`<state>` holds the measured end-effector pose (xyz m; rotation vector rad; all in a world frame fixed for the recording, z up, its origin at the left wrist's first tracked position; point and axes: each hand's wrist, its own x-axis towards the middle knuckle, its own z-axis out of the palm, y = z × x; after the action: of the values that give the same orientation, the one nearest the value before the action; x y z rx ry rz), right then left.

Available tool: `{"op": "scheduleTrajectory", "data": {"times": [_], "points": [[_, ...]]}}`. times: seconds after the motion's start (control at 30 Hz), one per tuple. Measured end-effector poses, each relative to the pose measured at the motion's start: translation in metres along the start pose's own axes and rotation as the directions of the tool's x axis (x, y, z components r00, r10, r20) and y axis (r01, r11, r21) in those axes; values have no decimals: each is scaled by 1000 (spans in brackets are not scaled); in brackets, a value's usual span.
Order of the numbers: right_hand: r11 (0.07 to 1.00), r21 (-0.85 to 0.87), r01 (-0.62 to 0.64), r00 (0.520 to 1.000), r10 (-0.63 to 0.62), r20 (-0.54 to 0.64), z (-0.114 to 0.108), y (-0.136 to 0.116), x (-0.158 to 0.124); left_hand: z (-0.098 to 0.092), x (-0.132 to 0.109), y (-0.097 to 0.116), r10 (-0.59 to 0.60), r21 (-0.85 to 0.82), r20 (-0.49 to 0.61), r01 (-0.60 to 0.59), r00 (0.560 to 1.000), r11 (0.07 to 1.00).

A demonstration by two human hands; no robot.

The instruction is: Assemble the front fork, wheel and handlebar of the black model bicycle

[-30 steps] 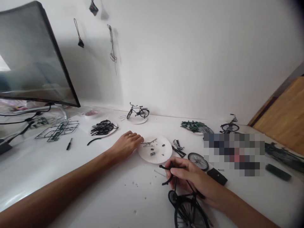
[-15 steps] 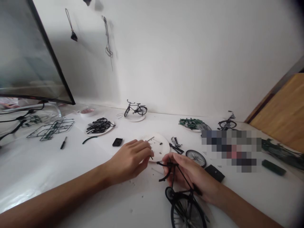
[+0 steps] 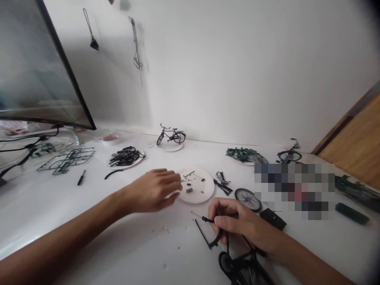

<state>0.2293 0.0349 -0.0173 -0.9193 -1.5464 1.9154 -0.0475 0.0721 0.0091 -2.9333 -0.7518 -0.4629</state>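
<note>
Withdrawn from the handlebar, left hand (image 3: 156, 190) rests, fingers extended, on paper plate (image 3: 196, 198) at its 9 o'clock rim; hold indeterminate. Right hand (image 3: 240, 223) at 5 o'clock pinches model bicycle (image 3: 242, 271) handlebar. Plates: four. Bicycles: three.

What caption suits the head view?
Left hand at a white paper plate of small parts; right hand grips a black model bicycle.

White table (image 3: 89, 225): paper plate (image 3: 208, 193), loose wheel (image 3: 247, 199)
</note>
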Motion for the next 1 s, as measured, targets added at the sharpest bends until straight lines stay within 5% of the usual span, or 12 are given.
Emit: {"op": "scheduleTrajectory", "data": {"times": [0.2,0.43,0.6,0.7,0.87,1.0], "points": [[987,-160,-32,990,54,131,7,-13,-5,10,-7,-28,-116,45,-11,116,993,992],[961,-261,-91,963,151,222,18,-19,-17,11,4,2,-118,-80,-31,116,993,990],[956,-284,-72,949,153,275,23,-19,-27,16,59,47,-32,-113,-39,27,999,993],[949,-308,-61,940,159,303,21,-17,-30,26,108,64,10,-123,53,-4,999,992],[943,-328,-63,923,180,340,18,-13,-33,51,165,67,49,-136,181,-24,982,990],[947,-313,-70,917,185,353,16,-12,-33,68,176,69,4,-178,126,19,992,984]]}}
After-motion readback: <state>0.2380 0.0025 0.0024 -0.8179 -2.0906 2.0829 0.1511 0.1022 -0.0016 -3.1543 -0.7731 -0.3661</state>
